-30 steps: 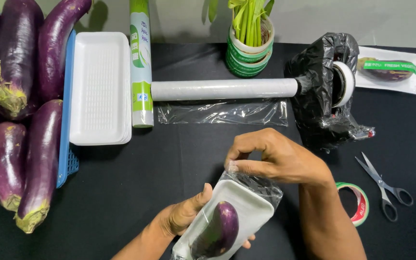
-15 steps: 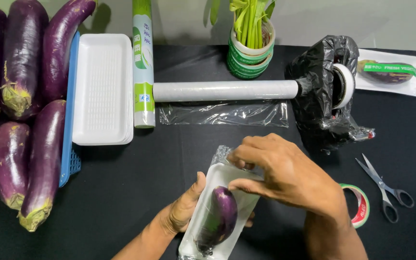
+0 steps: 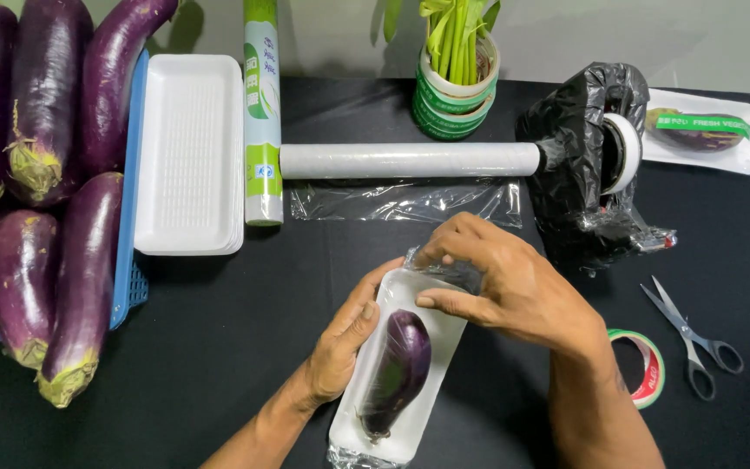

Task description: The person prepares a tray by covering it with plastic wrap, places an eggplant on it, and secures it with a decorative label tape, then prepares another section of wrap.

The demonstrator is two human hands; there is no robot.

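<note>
Tray point(image 3: 444, 326) sits low and centre on the black table point(image 3: 219, 347), tilted, with 1 small eggplant point(image 3: 399, 369) lying lengthwise in it. Clear film point(image 3: 444, 271) already covers the eggplant and the tray's top face; it shows glare over the fruit and bunches at both ends.

Left hand point(image 3: 345, 339): cupped against the tray's left long edge, fingers curled under or behind it, thumb on the rim. It grips the tray, not the film, as far as I can tell.

Right hand point(image 3: 505, 282): over the tray's far end, fingers pressed together and bent down onto the gathered film, thumb lying along the rim. It is pressing or tucking the film at that end; the fingertips are partly hidden, so whether it is a true pinch cannot be told.

Progress, as judged: eggplant placed, film drawn over. The far end is being folded. The near end shows loose crumpled film point(image 3: 353, 456) not yet tucked. No tape strip across this tray.

Surroundings: film roll point(image 3: 410, 160) with a free sheet below it, just beyond the hands. Stack of empty trays point(image 3: 188, 156) at left, beside 7 or so large eggplants point(image 3: 45, 130). Tape dispenser point(image 3: 605, 165), scissors point(image 3: 687, 334) and tape roll point(image 3: 648, 369) at right. 1 finished pack point(image 3: 700, 130) with a green strip at far right.
</note>
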